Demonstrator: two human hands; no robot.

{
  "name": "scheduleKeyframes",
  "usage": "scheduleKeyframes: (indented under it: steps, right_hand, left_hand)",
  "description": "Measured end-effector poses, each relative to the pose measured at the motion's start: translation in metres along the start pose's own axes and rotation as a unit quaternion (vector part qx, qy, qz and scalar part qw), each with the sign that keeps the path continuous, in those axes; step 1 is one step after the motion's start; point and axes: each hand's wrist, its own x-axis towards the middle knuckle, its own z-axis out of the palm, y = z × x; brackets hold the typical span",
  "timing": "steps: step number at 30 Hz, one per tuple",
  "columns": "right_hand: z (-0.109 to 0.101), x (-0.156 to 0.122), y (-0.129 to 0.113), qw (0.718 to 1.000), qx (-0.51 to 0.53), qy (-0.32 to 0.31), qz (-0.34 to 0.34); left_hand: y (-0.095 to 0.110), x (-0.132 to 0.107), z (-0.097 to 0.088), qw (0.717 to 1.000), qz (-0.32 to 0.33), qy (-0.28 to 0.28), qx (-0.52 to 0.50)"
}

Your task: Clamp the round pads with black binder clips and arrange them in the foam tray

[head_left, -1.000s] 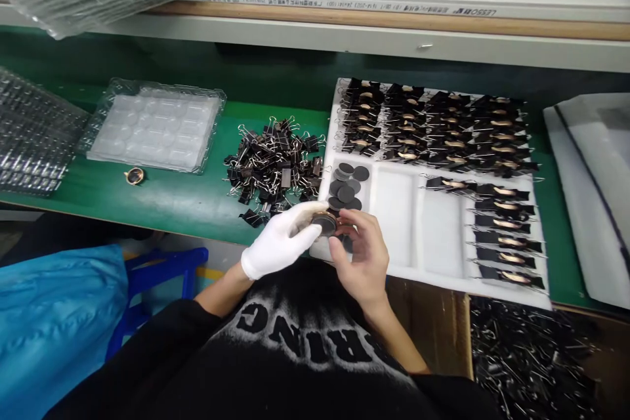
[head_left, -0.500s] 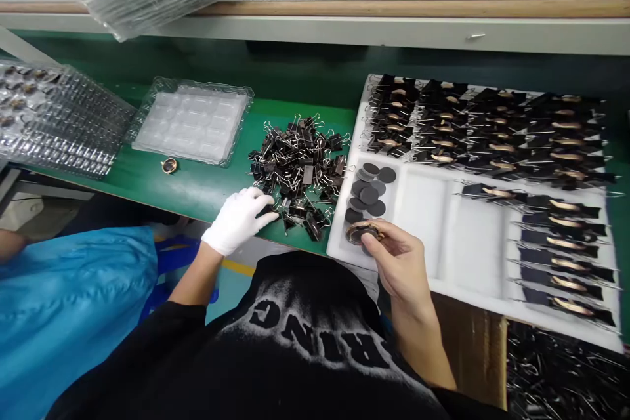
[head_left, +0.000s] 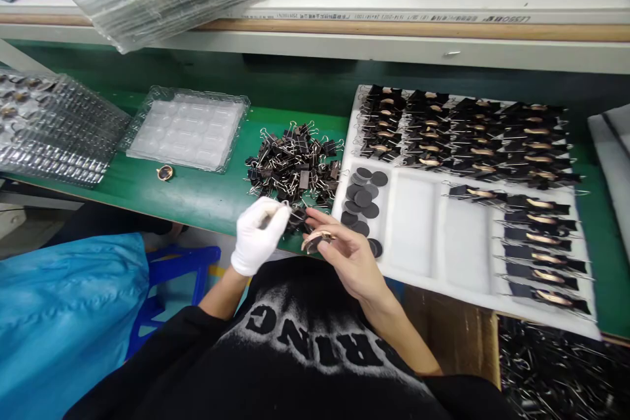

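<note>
My left hand (head_left: 259,233), in a white glove, is closed with thumb and forefinger pinched at the wire handle of a black binder clip (head_left: 297,218). Bare, my right hand (head_left: 350,256) grips a round rose-gold watch case (head_left: 315,243) with a dark face, just below and right of that clip. Its fingertips come close to the clip; whether they touch it I cannot tell. Behind both hands lies a heap of black binder clips (head_left: 295,167). Thin black discs (head_left: 363,199) lie in the left part of a white foam tray (head_left: 418,226).
Rows of clipped watch cases (head_left: 433,128) fill the tray's back and right side. A clear blister tray (head_left: 184,128), one loose watch case (head_left: 165,173) and stacked filled blister trays (head_left: 54,128) stand leftward. A shelf edge (head_left: 315,49) overhangs the back. A person in blue (head_left: 69,321) sits at left.
My left hand has come away from the heap towards me with a binder clip. My right hand has carried the watch case left, off the tray, to meet it.
</note>
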Motion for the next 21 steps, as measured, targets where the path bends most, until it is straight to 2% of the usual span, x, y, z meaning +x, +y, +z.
scheduleKeyframes:
  steps: [2,5,8,11,13,16,21]
  right_hand:
    - [0.004,0.004,-0.002,1.0,0.004,0.012,-0.011]
    - [-0.004,0.004,-0.008,0.998,-0.025,0.044,-0.029]
    - [-0.017,-0.004,-0.016,0.996,-0.064,0.049,-0.045]
    - [-0.028,-0.012,-0.022,0.995,-0.087,0.021,-0.046]
    - [-0.033,-0.015,-0.024,0.994,-0.102,-0.001,-0.036]
    - [-0.037,-0.017,-0.024,0.992,-0.123,-0.019,-0.028]
    - [-0.043,-0.018,-0.027,0.989,-0.14,-0.043,-0.021]
  left_hand:
    - [0.014,0.003,0.015,0.998,0.068,-0.013,0.011]
    - [0.022,0.013,0.019,0.986,0.141,-0.045,0.081]
    - [0.022,0.027,0.013,0.972,0.118,-0.156,0.132]
    - [0.022,0.036,0.011,0.948,0.06,-0.285,0.125]
    - [0.023,0.037,0.014,0.934,0.043,-0.338,0.112]
    - [0.024,0.036,0.019,0.92,0.037,-0.378,0.097]
    - [0.017,0.031,0.027,0.913,0.075,-0.398,0.051]
